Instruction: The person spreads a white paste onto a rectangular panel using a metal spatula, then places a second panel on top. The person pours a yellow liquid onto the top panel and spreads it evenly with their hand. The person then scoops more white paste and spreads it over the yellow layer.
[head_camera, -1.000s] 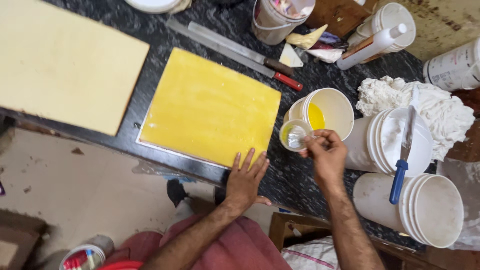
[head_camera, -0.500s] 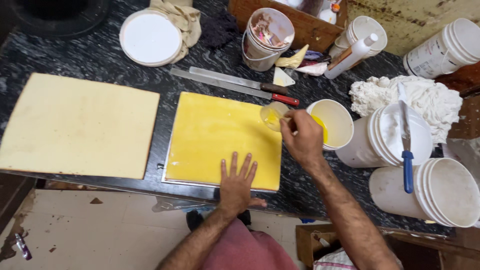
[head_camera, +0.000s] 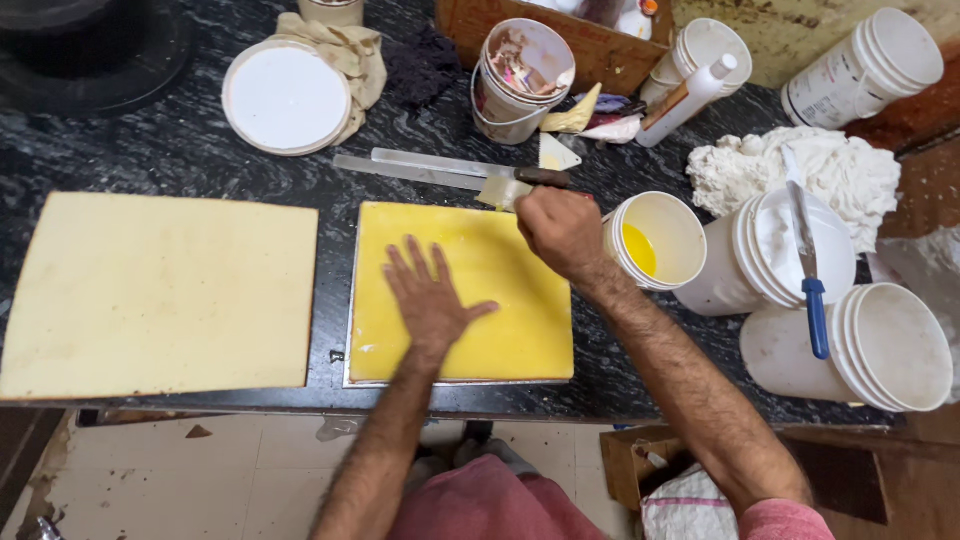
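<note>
A yellow-coated square slab (head_camera: 500, 330) lies on a thin metal board at the front of the dark stone counter (head_camera: 150, 160). My left hand (head_camera: 430, 295) rests flat on the middle of the slab, fingers spread, holding nothing. My right hand (head_camera: 560, 232) is at the slab's far right corner, closed on a small clear cup (head_camera: 503, 192) that is tilted over the slab's edge. Just right of that hand stands a white tub with yellow liquid (head_camera: 655, 240) in it.
A pale uncoated slab (head_camera: 160, 290) lies to the left. Two long knives (head_camera: 440, 168) lie behind the yellow slab. White buckets (head_camera: 890, 345) with a blue-handled spatula (head_camera: 808, 270), a white cloth (head_camera: 800, 165), a squeeze bottle (head_camera: 690, 95) and a white lid (head_camera: 287, 97) crowd the back and right.
My right hand carried the small cup from the tub of yellow liquid to the slab's far corner. My left hand moved from the counter's front edge onto the slab.
</note>
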